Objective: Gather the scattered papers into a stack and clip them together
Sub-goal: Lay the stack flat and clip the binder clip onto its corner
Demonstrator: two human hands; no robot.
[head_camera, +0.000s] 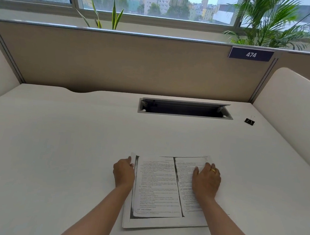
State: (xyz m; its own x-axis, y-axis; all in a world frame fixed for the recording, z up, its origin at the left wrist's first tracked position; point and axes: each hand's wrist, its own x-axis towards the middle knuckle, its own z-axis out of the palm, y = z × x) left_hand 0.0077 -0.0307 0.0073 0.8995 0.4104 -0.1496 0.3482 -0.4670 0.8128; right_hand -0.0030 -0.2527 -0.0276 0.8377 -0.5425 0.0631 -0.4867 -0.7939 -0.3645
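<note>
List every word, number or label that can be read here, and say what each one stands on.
"474": white digits on the dark plate at the top of the desk partition.
Printed lines and headings on the top sheet of the paper stack: too small and blurred to read.
Binder clip: no marking can be made out.
Nothing else in view carries text.

White desk (57, 138), and a stack of printed papers (156, 187) lies flat on it, right under the fingers of the left hand (123, 172) and right hand (206, 181). Straight ahead of the fingertips there's an open cable hatch (185, 109). Well beyond the right fingers, a black binder clip (249, 121).
</note>
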